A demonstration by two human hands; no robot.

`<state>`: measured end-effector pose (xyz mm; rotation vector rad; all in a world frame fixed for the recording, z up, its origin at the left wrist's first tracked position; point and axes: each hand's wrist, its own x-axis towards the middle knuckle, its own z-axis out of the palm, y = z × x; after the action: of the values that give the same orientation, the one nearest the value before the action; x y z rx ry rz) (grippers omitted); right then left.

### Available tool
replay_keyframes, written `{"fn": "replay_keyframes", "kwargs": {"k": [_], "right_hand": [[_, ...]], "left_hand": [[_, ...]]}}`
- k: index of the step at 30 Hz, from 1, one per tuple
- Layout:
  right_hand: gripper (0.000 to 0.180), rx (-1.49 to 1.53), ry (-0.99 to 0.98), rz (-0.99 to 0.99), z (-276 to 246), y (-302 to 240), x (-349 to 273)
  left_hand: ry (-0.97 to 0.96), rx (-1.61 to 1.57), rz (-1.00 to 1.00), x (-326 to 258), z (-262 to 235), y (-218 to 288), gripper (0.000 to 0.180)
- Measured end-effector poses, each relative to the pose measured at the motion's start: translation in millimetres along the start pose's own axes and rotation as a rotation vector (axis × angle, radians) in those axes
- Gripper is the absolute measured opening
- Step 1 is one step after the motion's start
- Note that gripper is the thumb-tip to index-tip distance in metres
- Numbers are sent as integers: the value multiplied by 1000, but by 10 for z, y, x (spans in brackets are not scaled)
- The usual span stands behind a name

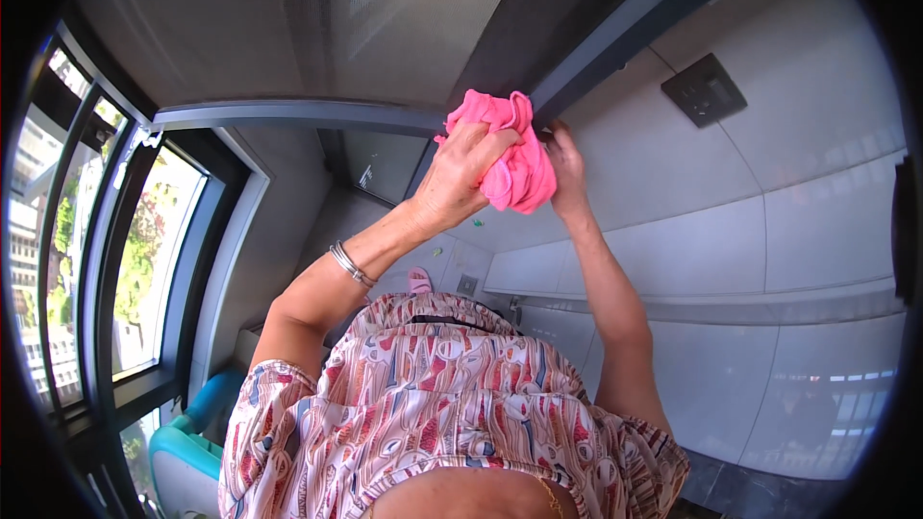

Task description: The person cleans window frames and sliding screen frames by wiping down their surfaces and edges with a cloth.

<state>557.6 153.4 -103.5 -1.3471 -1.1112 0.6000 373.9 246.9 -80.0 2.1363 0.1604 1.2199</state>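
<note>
Upper centre of the frame, the left hand (468, 171) grips a crumpled pink cloth (511, 152) against a dark grey beam (615, 34); the right hand (567, 165) sits just behind it, its grip hidden.

Short-sleeved blouse (452, 404) patterned in pink, red and cream — bare forearms, thin silver bangles (352, 265) above the blouse's left sleeve, fine gold chain (552, 498) at its lower hem.

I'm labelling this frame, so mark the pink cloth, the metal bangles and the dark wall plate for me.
pink cloth (519, 173), head view, on the bunched folds below the left hand (466, 173).
metal bangles (352, 265), head view, on the bands across the left wrist.
dark wall plate (704, 88), head view, on its flat middle.
</note>
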Motion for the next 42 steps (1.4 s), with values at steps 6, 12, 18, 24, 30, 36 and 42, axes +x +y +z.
{"fn": "replay_keyframes", "kwargs": {"k": [6,12,18,24,30,36,42], "right_hand": [[36,-371,94,-194,42,-4,-44],[37,-73,241,-29,220,-12,53],[29,-225,332,-67,304,-42,40],[29,-318,375,-41,369,-112,40],[29,-291,348,-92,379,-19,52],[29,-352,368,-106,248,117,9],[31,-433,416,-51,337,74,23]], "left_hand": [[95,138,52,147,140,122,43],[-116,535,162,65,64,49,20],[-176,579,248,-44,-216,-72,22],[-222,667,234,-137,-771,-168,25],[-183,517,273,-128,-308,-73,28],[-143,586,268,-120,-346,-141,22],[-93,685,237,-320,-1054,-379,29]]}}
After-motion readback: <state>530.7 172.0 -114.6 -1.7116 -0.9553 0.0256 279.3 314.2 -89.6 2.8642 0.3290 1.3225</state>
